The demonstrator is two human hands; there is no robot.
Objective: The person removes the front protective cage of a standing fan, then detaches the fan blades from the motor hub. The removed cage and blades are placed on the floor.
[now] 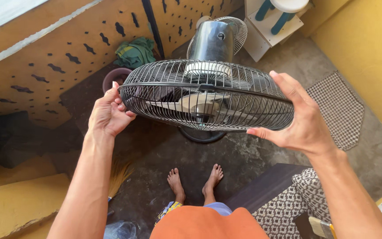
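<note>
black wire fan cage (206, 95) encloses pale blades (195, 102); both hands grip it.

green cloth (134, 52): upper middle, by the wall
checked mat (338, 108): right, on floor
broom (119, 175): lower left
stool (284, 11): top right
</note>
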